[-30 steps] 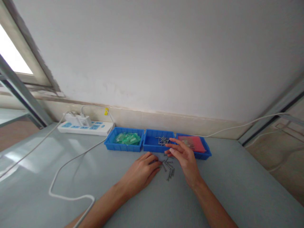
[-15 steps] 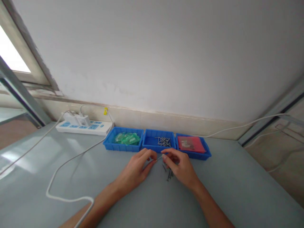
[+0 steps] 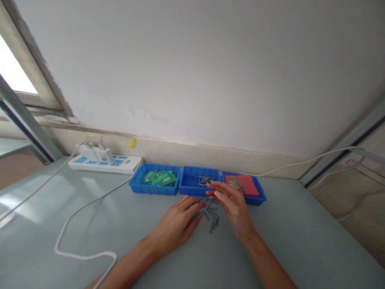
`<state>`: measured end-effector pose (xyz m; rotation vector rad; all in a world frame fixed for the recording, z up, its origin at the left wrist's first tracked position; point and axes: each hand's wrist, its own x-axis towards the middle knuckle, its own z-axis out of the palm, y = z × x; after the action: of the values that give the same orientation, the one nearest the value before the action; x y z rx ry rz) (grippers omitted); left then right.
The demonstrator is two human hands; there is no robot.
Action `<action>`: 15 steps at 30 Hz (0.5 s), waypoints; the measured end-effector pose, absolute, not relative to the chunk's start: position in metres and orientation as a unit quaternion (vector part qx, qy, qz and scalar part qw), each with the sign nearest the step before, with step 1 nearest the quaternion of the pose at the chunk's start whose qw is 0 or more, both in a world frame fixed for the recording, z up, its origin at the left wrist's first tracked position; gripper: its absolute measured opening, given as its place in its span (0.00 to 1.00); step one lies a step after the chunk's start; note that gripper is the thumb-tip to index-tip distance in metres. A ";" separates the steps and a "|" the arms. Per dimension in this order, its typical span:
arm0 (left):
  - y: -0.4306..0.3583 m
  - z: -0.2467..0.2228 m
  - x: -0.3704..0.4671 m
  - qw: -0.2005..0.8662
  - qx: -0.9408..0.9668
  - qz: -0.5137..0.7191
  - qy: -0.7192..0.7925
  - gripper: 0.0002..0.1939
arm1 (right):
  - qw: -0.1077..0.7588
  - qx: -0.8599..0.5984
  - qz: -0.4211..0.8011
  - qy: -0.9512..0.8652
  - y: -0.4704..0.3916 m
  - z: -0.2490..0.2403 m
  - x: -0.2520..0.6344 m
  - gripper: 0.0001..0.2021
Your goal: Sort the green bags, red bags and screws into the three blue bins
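Several loose screws (image 3: 214,224) lie in a small scatter on the grey table, between my two hands. My left hand (image 3: 177,220) rests low at the left of the scatter, thumb and fingers apart, its fingertips close to the nearest screws. Raised over the right side of the scatter, my right hand (image 3: 234,206) has its fingers stretched out and nothing visible in them. Its fingertips overlap the front right corner of the middle blue tray (image 3: 189,186), where more screws (image 3: 204,181) are heaped.
A blue tray (image 3: 135,188) with green plastic packets (image 3: 159,178) stands left; another blue tray (image 3: 255,200) with a red packet (image 3: 248,185) stands right. A white power strip (image 3: 104,163) sits by the wall. A white cable (image 3: 72,216) crosses the table and passes over my left forearm.
My hands held a thin item between their fingertips; now they are apart and the fingers have loosened. My right hand has risen slightly, and more of the scattered screws show.
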<state>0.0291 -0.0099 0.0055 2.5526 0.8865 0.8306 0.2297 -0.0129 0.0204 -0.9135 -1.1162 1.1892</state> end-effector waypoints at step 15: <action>0.004 -0.004 0.024 0.093 0.887 0.237 0.385 0.09 | 0.572 -0.451 0.416 -0.544 -0.015 0.020 0.228 0.10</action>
<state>0.0244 0.0035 -0.0040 2.6345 1.1417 0.7036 0.2283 -0.0154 0.0196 -1.0570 -1.2761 0.9754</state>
